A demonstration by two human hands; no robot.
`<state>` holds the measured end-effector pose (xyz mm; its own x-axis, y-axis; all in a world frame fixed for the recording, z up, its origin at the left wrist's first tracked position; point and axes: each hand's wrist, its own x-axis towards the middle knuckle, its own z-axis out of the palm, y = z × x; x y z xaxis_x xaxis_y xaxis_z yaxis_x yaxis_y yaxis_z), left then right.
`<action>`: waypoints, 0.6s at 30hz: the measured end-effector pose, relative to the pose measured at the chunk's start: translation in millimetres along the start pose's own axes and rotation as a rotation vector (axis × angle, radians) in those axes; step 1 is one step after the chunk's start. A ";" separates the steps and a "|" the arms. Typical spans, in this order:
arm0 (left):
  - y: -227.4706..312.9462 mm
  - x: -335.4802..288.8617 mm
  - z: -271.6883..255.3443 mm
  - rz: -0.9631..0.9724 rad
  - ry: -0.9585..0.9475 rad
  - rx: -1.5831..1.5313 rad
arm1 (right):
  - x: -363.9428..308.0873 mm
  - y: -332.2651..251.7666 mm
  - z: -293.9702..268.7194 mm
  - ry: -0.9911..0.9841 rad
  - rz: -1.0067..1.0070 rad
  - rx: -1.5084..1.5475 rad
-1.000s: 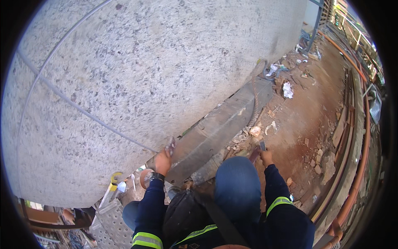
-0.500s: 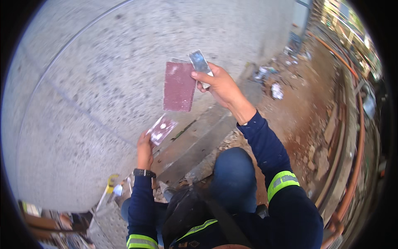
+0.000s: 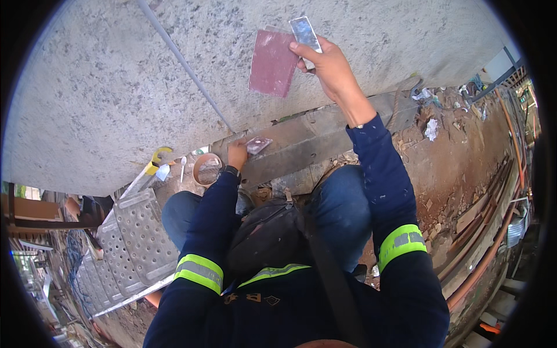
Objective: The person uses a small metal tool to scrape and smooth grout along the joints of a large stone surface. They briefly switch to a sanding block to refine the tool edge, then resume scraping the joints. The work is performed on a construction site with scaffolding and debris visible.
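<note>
My right hand (image 3: 333,66) is raised in front of the concrete wall (image 3: 174,98), closed on a maroon rectangular sheet (image 3: 271,64) that looks like sandpaper. The same fingers pinch a small flat metallic plate (image 3: 304,37) with whitish edges. A greyish edge of another flat piece shows behind the sheet's top. Lower down, my left hand (image 3: 237,154) is closed on a flat maroon plate (image 3: 259,145) smeared with white, held by the ledge (image 3: 301,139) at the wall's foot. Its exact kind is unclear.
A round tan tub (image 3: 208,169) and a white spoon (image 3: 183,166) lie by my left hand. Further left are a yellow curved thing (image 3: 158,158) and a perforated metal plank (image 3: 130,232). Rubble, planks and an orange pipe (image 3: 481,275) run along the right.
The view has swung, with more ground and the perforated plank showing. My left hand has lowered with its smeared plate to the ledge. The right hand keeps its hold on the sheet and metallic plate.
</note>
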<state>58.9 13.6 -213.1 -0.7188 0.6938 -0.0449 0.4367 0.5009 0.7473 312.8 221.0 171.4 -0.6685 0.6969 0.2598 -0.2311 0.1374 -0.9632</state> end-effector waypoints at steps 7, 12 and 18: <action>71.0 -22.0 9.2 0.071 -0.170 0.564 | -8.3 17.4 -22.3 -0.034 0.077 -0.211; 115.2 -25.1 -19.8 0.001 -0.221 0.386 | 3.4 36.1 -31.0 0.018 0.129 0.095; 294.6 -47.2 -131.5 0.448 -0.600 -0.465 | -1.4 18.5 -15.8 -0.022 0.207 0.535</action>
<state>150.4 60.4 96.3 -0.0699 0.9948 0.0743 0.2514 -0.0545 0.9663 320.6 233.6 152.1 -0.7512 0.6556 0.0762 -0.4151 -0.3795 -0.8268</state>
